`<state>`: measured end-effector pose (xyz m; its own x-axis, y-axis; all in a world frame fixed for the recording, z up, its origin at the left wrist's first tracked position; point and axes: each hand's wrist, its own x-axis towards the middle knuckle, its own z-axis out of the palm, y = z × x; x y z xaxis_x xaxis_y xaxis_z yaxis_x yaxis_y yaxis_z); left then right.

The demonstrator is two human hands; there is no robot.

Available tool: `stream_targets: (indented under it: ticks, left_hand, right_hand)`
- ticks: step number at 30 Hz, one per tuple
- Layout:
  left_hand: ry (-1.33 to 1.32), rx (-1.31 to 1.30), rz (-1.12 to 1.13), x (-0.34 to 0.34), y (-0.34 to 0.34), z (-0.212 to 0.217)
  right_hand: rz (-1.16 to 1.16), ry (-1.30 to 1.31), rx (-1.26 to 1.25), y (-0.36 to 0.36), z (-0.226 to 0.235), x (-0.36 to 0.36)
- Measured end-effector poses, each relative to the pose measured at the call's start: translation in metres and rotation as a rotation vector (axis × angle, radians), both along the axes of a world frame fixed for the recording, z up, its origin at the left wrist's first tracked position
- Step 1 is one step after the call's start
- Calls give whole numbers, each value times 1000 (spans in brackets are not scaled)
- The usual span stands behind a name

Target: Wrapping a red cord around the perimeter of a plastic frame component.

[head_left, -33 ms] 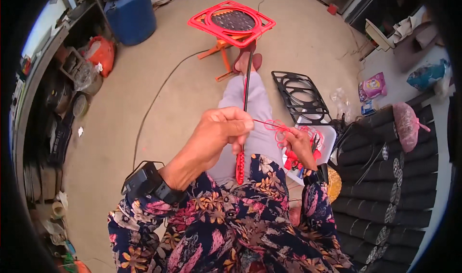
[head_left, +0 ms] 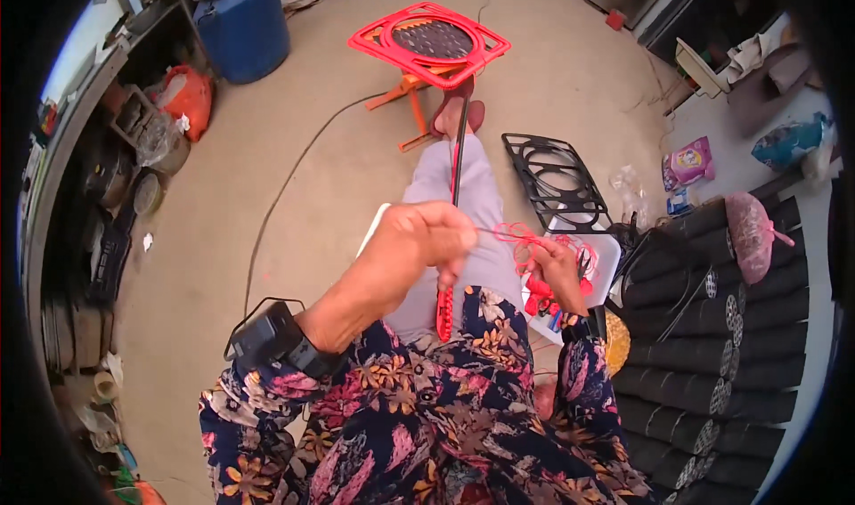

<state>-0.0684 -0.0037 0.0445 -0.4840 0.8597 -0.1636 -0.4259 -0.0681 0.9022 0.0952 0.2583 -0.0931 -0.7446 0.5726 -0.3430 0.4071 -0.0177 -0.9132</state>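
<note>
My left hand is closed in a pinch over my lap, with one end of a thin red cord between thumb and fingers. The cord runs right in loose loops to my right hand, whose fingers are closed on the tangle. Behind my left hand a narrow bar, dark with a red edge, stretches along my legs; its red near end lies at my lap. Its far end meets a red square frame with a round ring, which rests on an orange stool. A thin white edge shows beside my left hand.
At my right is a white tray with red pieces and scissors. A black openwork panel lies beyond it. Stacked black rolls line the right side. A cable crosses the floor; a blue barrel stands far left.
My left hand has shifted slightly, now a little blurred, and a white edge has appeared behind it. The cord loops have moved a little; my right hand stays almost still.
</note>
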Motion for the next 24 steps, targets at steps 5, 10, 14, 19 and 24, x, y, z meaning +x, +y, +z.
stream_targets:
  ticks: [5, 10, 14, 19, 24]
  left_hand:
    - [385, 199, -39, 4, 2, 2]
    - [5, 48, 117, -26, -13, -11]
    - [175, 73, 300, -23, -11, -3]
    - [155, 74, 303, -24, -3, -5]
    - [77, 112, 279, -26, -5, -18]
  right_hand:
    - [-401, 200, -118, 59, -2, 16]
    - [-133, 292, 651, 21, 102, -32]
    - [368, 499, 1210, -35, 156, -75]
    - [625, 524, 1347, -102, 171, -107]
    - [616, 535, 1225, -110, 161, -113]
